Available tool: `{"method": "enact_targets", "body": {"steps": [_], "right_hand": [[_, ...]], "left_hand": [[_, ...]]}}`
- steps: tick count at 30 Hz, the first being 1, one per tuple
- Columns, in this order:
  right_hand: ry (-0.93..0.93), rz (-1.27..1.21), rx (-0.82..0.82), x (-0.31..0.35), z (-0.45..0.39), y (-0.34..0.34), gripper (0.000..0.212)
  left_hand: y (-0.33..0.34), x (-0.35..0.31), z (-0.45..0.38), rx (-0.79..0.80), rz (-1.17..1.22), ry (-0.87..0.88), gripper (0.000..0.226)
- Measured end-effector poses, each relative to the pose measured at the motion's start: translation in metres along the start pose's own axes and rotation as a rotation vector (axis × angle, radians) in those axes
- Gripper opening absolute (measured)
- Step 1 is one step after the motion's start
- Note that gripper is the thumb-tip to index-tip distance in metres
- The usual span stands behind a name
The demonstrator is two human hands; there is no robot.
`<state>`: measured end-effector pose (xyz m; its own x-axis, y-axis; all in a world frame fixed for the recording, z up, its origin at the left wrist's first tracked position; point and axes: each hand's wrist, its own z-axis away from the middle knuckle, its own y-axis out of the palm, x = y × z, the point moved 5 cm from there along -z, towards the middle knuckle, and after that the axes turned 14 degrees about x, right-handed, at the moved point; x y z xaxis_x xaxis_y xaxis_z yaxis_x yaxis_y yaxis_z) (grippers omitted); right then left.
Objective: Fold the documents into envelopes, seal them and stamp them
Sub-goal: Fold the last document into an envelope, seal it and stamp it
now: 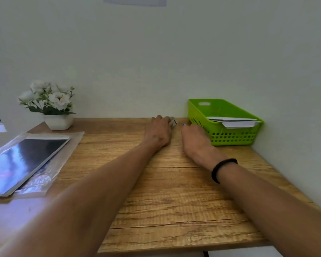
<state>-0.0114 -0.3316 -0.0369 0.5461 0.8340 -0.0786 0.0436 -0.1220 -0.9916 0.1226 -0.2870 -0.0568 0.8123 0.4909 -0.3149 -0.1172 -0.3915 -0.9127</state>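
Both arms reach far across the desk [174, 191] toward the wall. Our left hand [158, 131] lies knuckles-up near the back edge, fingers bent over a small pale object [174, 122] that peeks out at the fingertips; we cannot tell what it is, nor whether the fingers grip it or merely rest on it. Our right hand [195, 137] sits just beside the left, close to the near left corner of the green basket [230, 138], fingers curled downward with a painted nail showing; whether it holds anything we cannot tell. A black band [221, 168] circles the right wrist.

White envelopes [235, 122] lie inside the basket, at its right end, against the wall.

Far left: white flowers in a white pot [58, 121]. Nearer, a dark glossy panel [24, 160] on a plastic sleeve [63, 156].
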Motion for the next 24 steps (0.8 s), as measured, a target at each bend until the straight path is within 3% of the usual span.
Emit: {"method": "enact_targets", "body": {"steps": [16,21,24], "right_hand": [[0.091,0.073,-0.044,0.003,-0.092,0.011,0.032],[0.090,0.172,-0.047,0.007,-0.088,0.014,0.034],[0.115,0.218,-0.076,0.014,-0.081,0.009,0.034]], "left_hand": [[0.009,0.037,-0.074,0.038,0.051,-0.026,0.031],[0.009,0.038,-0.071,0.040,0.116,-0.111,0.057],[0.008,0.043,-0.049,0.066,0.045,-0.218,0.053]]}}
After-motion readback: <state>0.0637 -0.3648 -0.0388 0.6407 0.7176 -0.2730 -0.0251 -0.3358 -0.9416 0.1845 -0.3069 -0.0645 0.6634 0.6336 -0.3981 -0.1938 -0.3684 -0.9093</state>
